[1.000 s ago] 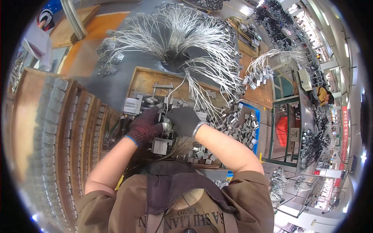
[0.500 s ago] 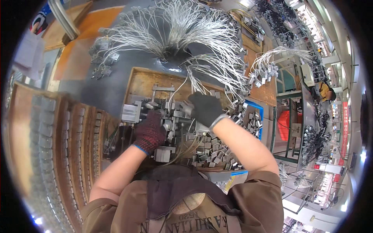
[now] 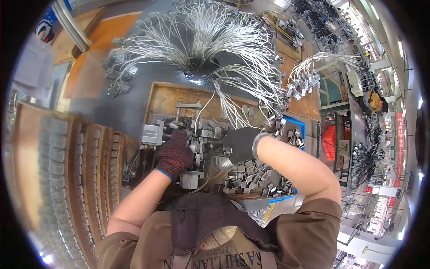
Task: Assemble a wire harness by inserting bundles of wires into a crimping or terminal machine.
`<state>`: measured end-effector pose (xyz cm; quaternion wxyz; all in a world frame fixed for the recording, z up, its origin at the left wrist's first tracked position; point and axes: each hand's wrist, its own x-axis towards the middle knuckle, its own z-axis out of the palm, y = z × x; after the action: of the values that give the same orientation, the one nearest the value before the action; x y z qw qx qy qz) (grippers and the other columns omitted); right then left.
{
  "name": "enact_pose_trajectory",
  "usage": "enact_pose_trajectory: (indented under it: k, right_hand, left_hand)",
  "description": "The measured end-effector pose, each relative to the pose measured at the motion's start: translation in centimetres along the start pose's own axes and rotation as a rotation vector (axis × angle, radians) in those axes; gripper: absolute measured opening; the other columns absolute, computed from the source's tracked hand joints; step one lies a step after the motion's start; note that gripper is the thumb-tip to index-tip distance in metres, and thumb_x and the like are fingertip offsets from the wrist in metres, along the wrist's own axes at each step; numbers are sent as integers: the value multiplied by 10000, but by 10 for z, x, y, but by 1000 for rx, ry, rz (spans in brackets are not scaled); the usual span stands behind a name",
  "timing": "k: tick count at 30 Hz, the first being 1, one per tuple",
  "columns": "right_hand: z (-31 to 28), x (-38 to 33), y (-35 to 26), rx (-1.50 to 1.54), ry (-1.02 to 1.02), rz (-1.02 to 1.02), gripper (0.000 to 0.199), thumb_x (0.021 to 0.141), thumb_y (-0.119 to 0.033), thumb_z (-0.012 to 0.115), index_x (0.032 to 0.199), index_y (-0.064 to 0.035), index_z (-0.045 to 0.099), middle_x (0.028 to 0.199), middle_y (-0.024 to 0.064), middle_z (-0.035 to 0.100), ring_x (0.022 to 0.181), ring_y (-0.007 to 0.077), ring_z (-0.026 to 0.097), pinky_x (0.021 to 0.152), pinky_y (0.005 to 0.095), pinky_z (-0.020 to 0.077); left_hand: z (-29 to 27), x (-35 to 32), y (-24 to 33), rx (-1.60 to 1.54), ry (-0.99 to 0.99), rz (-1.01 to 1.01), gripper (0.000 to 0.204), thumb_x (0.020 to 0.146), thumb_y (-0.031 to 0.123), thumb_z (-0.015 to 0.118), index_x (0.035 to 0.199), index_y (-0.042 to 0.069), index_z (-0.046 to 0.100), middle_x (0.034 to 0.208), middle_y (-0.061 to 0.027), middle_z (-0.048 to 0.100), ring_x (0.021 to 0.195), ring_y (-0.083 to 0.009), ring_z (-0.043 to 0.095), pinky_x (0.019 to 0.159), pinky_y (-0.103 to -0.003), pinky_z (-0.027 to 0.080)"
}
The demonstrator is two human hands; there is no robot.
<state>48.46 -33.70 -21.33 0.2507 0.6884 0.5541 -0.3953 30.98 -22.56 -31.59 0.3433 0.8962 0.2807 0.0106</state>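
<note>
My left hand (image 3: 176,153), in a red-and-black knitted glove, rests on a metal clamping fixture (image 3: 190,180). Its fingers are bent in around the middle of the fixture, and they hide what they grip. A white wire (image 3: 204,107) runs from the large bundle down to the fixture beside these fingertips. My right hand (image 3: 242,144), in a dark grey glove, is just right of the fixture, over the near edge of a heap of small metal blocks (image 3: 246,175). Its fingers are curled downward; a shiny metal piece (image 3: 225,163) shows beneath them, and whether they hold it is unclear.
A big fan of white wires (image 3: 233,38) with metal ends covers the grey table behind the wooden tray (image 3: 168,92). Wooden racks (image 3: 92,166) with rows of metal parts stand at left. A blue bin edge (image 3: 293,120) borders the blocks. Another person (image 3: 375,103) is far right.
My right hand has moved right and toward me, from the fixture and wire ends to the heap of blocks. My left hand stays at the fixture, shifted only slightly.
</note>
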Motion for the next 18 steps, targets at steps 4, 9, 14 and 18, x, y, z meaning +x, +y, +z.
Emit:
enact_pose_trajectory:
  k: [4,9,14,18]
  right_hand:
    - [16,-5,4,162,290,-94,434,691,-310,670,1049,-73,611,1152,135,555,1039,294,556,849,398,461]
    - [42,-15,7,389,738,-335,366,681,-250,717,943,-22,601,919,136,571,891,296,561,796,367,451]
    - [81,14,63,666,1105,-349,278,729,-138,689,946,-12,568,894,77,566,896,187,540,800,318,427]
    - [54,4,55,992,1386,-294,323,847,-210,615,1051,31,549,1004,62,595,868,141,565,739,275,466]
  left_hand:
    - [-15,0,11,-30,-59,-106,434,766,228,576,1151,45,497,1156,-204,515,983,-372,561,826,-444,456]
    - [4,1,-17,-129,-98,-100,588,695,255,654,1219,64,468,1233,-209,478,1142,-348,477,955,-413,395]
    - [-86,-16,51,-110,-127,117,570,733,430,593,1157,57,522,1136,-203,561,1061,-348,548,885,-402,437]
    - [-226,-44,106,-25,-8,206,537,714,457,635,1110,98,576,1063,-168,606,994,-313,582,878,-387,438]
